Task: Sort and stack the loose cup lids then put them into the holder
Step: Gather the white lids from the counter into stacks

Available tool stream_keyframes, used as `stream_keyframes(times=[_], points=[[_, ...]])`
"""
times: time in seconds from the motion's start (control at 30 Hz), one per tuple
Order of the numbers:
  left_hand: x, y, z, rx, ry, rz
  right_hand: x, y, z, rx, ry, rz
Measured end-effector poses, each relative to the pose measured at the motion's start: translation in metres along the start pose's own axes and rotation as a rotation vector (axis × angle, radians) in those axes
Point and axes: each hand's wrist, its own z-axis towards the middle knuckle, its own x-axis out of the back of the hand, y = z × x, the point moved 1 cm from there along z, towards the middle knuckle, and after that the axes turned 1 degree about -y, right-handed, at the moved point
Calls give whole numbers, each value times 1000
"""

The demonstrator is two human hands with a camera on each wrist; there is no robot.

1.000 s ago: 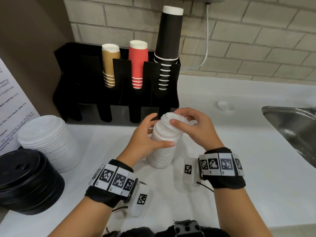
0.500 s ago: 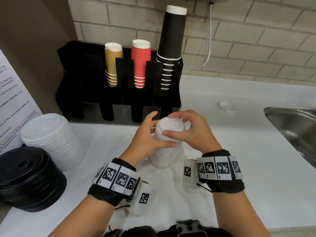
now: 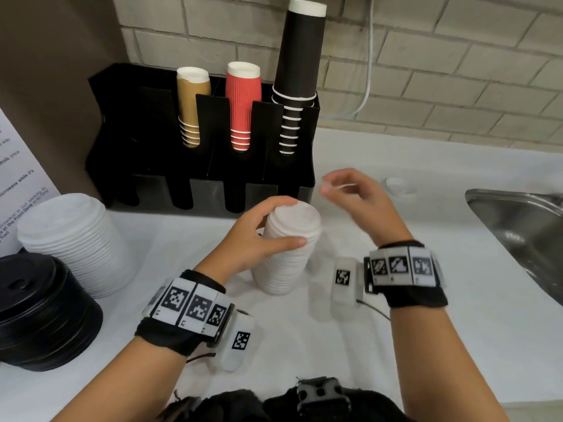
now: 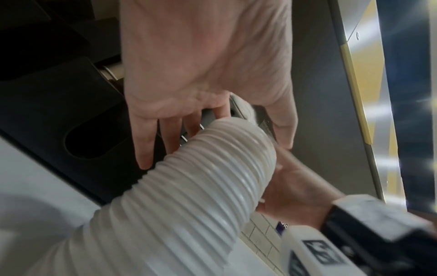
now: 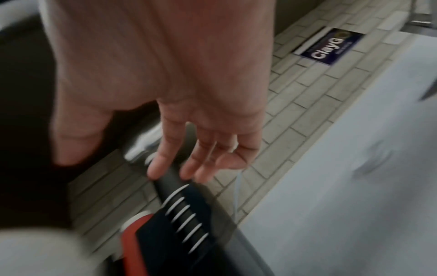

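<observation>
A tall stack of small white lids (image 3: pixel 283 263) stands on the white counter in front of the black holder (image 3: pixel 146 153). My left hand (image 3: pixel 292 222) grips the stack near its top, thumb on the near side and fingers over the far rim. The left wrist view shows the ribbed stack (image 4: pixel 201 186) under my left hand (image 4: pixel 224 130). My right hand (image 3: pixel 332 185) hovers blurred to the right of the stack, fingers relaxed and empty. In the right wrist view the right hand (image 5: pixel 118 158) hangs loose above the black cups (image 5: pixel 189 220). One loose white lid (image 3: pixel 399 185) lies far right.
The holder carries stacks of tan cups (image 3: pixel 190 108), red cups (image 3: pixel 242 105) and tall black cups (image 3: pixel 300 71). A wider white lid stack (image 3: pixel 70 239) and a black lid stack (image 3: pixel 39 312) stand at the left. A steel sink (image 3: pixel 524 226) lies at the right.
My right hand has let go of the top of the lid stack and lifted up and to the right. The left hand keeps its grip on the stack.
</observation>
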Motion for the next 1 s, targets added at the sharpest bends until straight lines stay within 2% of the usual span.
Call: stream_keyframes(times=[0.07,0.13,0.23,0.37,0.43,0.53,0.6,0.67,0.77,0.9,1.0], points=[[1,2,2,8,25,11,21,21,28,-153,153,66],[2,2,5,8,53,3,41,50,61,-376,230,38],[3,2,5,10,74,-21,67,90,105,-641,177,-215],[4,2,3,17,67,-15,87,121,133,-770,60,-605],[6,3,2,30,66,-14,94,134,137,-746,18,-773],[7,4,0,40,65,-12,99,150,137,-678,-121,-1104],[7,5,-1,41,64,-12,98,159,138,-611,-189,-1224],[7,5,-3,40,64,-16,99,163,137,-638,-151,-1126],[5,6,-3,35,64,-26,103,173,137,-577,-22,-1024],[0,6,-3,30,70,-13,97,166,131,-568,-62,-1028],[-3,6,-5,21,67,3,90,129,126,-567,-18,-917]])
